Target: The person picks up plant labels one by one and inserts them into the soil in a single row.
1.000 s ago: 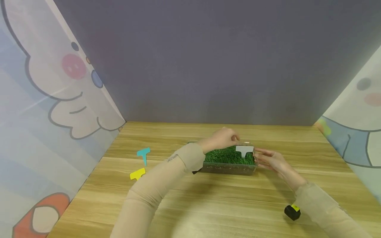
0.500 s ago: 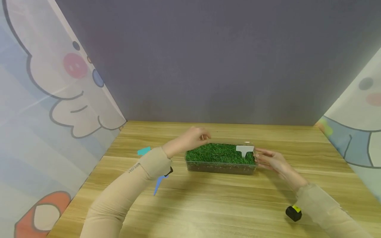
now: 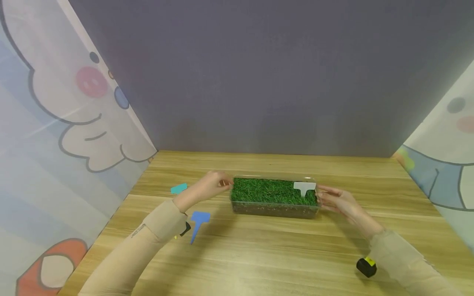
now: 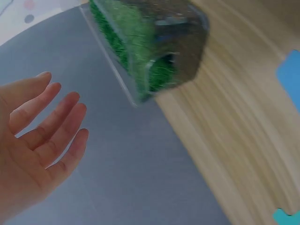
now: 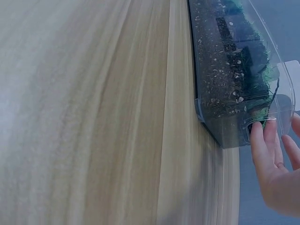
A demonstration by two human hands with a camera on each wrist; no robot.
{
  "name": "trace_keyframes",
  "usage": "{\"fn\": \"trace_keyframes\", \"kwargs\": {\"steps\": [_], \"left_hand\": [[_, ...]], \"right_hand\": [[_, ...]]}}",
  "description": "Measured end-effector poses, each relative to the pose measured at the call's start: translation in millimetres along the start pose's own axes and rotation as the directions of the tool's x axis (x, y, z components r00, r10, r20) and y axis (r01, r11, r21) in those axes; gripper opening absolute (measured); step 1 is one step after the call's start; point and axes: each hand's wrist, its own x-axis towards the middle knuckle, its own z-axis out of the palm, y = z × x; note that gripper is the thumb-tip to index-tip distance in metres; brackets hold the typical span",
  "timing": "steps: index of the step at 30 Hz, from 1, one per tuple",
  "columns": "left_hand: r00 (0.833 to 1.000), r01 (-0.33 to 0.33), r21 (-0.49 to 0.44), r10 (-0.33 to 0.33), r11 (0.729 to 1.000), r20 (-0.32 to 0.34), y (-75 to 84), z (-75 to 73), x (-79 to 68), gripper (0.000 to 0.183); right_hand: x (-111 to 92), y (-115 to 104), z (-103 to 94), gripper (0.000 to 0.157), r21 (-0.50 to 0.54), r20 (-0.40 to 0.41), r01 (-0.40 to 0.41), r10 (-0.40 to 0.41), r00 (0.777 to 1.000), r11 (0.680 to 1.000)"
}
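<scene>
One teal marker (image 3: 179, 188) part-hidden; left grip (image 3: 207, 187) spread; right grip (image 3: 343, 201), seemingly spread, touches planter (image 3: 274, 209).

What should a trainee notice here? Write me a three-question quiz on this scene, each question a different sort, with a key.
1. True or false: in the head view, the white tag stands in the grass, near its right end.
2. In the head view, what colour is the T-shaped tag on the table between the left sleeve and the clear box? A) red B) blue C) white
3. In the right wrist view, which part of the right hand reaches the end wall of the clear box?

Key: 1, true; 2, B; 3, the fingertips.
</scene>
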Motion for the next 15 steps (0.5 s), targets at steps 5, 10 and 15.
{"fn": "trace_keyframes", "kwargs": {"steps": [5,10,15], "left_hand": [[1.000,0.028,-0.012,-0.028,1.000,0.006,-12.3,3.9,-10.0,0.016],[0.999,0.039,-0.008,-0.039,0.999,0.015,-20.9,7.2,-19.6,0.016],[1.000,0.025,0.027,-0.026,0.999,0.014,-28.0,9.9,-28.4,0.014]], "right_hand": [[0.7,0.6,-0.2,0.058,-0.011,0.002,-0.005,0.005,1.000,1.000],[0.8,2.5,-0.5,0.050,0.023,-0.004,0.000,0.000,1.000,1.000],[0.9,4.0,-1.3,0.039,0.065,-0.009,-0.008,0.009,1.000,0.998]]}}
